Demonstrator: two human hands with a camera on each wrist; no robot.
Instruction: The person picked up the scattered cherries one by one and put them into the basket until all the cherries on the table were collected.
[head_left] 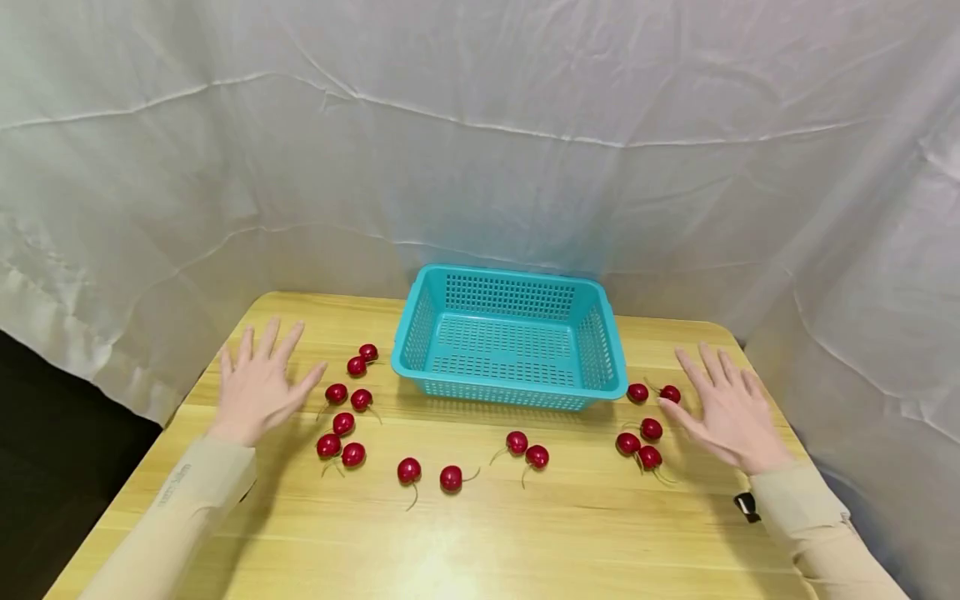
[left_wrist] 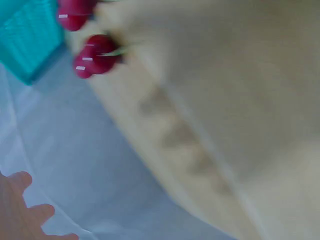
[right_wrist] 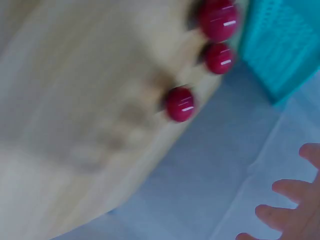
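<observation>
My left hand is spread with straight fingers over the table's left side, holding nothing. Just right of it lies a group of several dark red cherries with thin stems. On the other side my right hand, also spread and holding nothing, is beside another group of cherries. Between the hands, at the back, stands a turquoise plastic basket with perforated walls and nothing inside. Two cherries and a further pair lie in front of it. Fingers show in the left wrist view, as do fingers in the right.
The light wooden table has rounded back corners. A pale cloth curtain hangs behind it and along both sides. A dark area lies beyond the left edge.
</observation>
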